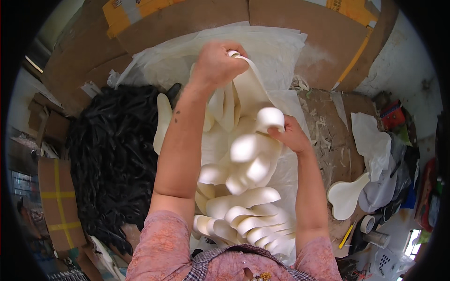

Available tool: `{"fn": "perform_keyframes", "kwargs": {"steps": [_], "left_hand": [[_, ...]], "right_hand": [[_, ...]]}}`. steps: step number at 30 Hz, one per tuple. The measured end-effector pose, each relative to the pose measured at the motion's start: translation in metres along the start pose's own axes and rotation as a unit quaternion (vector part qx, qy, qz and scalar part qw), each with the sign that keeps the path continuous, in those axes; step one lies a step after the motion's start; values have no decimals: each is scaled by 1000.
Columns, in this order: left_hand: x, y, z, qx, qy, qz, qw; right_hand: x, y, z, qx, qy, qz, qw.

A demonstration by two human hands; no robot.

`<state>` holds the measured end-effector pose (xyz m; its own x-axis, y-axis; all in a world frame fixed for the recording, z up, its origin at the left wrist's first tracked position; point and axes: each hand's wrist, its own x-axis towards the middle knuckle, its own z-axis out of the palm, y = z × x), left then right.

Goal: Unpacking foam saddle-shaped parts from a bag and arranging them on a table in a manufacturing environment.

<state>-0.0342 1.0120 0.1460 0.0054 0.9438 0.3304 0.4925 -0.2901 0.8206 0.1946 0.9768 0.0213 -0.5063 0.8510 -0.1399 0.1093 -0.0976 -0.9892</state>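
Observation:
My left hand (218,65), raised at the far middle, is closed round the narrow end of a cream foam insole (253,82), which hangs down toward the right. Lower and to the right, my right hand (291,135) pinches the rounded end of another cream insole (270,117) between thumb and fingers. Below and between my arms lies a loose heap of similar cream insoles (248,201), several of them overlapping in a fanned row near my body. A few pieces look blurred by motion. My left forearm hides part of the heap.
To the left is a large pile of black curved pieces (117,164). White sheeting (276,51) lies over cardboard at the back. On the right are a single cream insole (347,196), a yellow cutter (346,236), a tape roll (368,224) and foam scraps (320,136).

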Motion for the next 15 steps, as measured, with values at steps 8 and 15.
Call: {"fn": "perform_keyframes", "kwargs": {"steps": [8,15], "left_hand": [[29,-37,-10,-34,-144,-68,987],[40,-78,9,-158,-130,-141,969]], "right_hand": [[2,-5,-5,-39,-125,-11,991],[-11,-2,-22,-67,-154,-68,983]]}}
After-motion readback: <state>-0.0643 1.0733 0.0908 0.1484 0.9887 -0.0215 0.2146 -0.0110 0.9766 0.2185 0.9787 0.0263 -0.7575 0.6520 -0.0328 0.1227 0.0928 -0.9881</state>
